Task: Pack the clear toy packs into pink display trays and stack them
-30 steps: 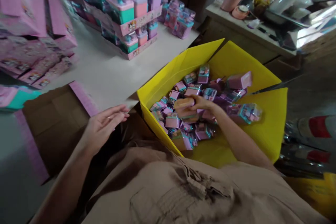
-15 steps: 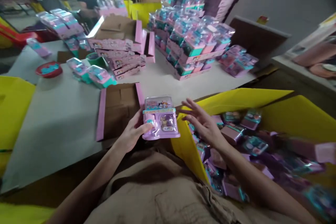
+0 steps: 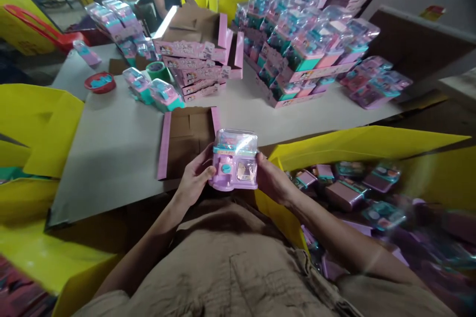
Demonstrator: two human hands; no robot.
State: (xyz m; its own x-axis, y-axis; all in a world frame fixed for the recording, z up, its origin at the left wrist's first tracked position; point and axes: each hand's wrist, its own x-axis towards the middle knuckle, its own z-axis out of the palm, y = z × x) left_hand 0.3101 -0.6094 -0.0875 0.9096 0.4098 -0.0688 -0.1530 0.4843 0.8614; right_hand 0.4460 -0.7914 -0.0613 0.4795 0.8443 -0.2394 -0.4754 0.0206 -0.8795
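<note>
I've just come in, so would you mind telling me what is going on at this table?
The person's left hand and right hand hold a lilac toy case with a clear top between them. An open cardboard tray lies on the table beside it, and a yellow bin of similar cases stands to the right. Filled trays are stacked farther back.

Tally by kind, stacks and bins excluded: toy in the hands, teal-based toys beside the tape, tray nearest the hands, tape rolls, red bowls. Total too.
Held toy: 1
Teal-based toys: 2
Open tray: 1
Green tape roll: 1
Red bowl: 1
Total: 6
</note>
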